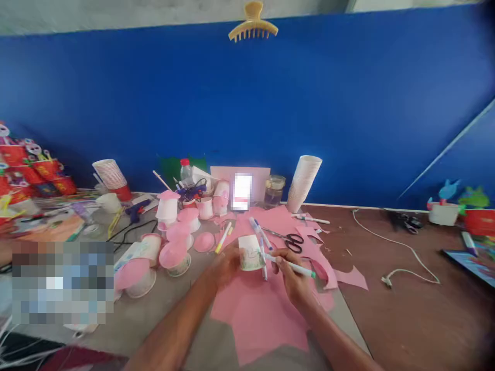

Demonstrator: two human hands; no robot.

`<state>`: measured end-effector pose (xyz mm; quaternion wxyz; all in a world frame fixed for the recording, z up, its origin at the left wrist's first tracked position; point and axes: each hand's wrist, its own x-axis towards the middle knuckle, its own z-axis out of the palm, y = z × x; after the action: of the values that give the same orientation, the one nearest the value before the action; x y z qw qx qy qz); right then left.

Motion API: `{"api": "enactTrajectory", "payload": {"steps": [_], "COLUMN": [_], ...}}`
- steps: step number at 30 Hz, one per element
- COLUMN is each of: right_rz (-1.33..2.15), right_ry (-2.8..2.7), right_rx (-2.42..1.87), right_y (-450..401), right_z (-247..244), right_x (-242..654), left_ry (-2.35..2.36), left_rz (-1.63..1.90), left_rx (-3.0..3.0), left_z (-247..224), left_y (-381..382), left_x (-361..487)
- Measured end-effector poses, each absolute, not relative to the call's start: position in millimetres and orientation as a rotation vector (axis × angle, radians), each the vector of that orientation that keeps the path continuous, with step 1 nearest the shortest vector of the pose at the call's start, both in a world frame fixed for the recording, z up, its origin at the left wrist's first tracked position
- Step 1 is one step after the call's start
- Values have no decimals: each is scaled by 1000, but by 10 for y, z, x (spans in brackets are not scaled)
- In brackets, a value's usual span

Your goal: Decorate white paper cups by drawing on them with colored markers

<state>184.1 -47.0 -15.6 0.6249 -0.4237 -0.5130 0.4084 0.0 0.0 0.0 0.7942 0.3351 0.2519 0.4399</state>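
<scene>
My left hand [229, 265] grips a small white paper cup [250, 251] from its left side. Green drawn marks run around the lower part of the cup's wall. In my right hand [291, 273] is a white marker with a green end [305, 270], its tip near the cup's right side. Pink paper [266, 322] lies under both hands. Beyond the cup are a purple-ended marker [256, 226] and a yellow marker [223, 237]. Scissors with black handles [294, 243] rest on the paper to the right.
Paper cups with pink tops [176, 255] stand at left. Tall cup stacks [304, 183] rise at the back, near a lit phone [242, 191] and a glass jar [274, 189]. A white cable [402, 242] crosses the brown table at right. Another person's hand [10, 247] is at far left.
</scene>
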Motion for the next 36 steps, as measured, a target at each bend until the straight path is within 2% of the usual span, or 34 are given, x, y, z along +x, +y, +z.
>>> {"api": "enactTrajectory", "payload": {"steps": [11, 19, 26, 36], "right_rz": [932, 607, 356, 282], "right_ry": [-1196, -1265, -1561, -1721], "right_rx": [-988, -1078, -1147, -1232], "right_y": [-476, -460, -364, -316], "right_z": [-172, -58, -245, -378], "right_x": [1850, 1832, 1869, 1910], "left_ry": [491, 493, 531, 607], "left_rz": [946, 946, 985, 1063], "left_rx": [749, 736, 707, 743], "left_z": [-86, -116, -111, -46], "left_y": [18, 45, 38, 54], "left_x": [-51, -63, -72, -51]}}
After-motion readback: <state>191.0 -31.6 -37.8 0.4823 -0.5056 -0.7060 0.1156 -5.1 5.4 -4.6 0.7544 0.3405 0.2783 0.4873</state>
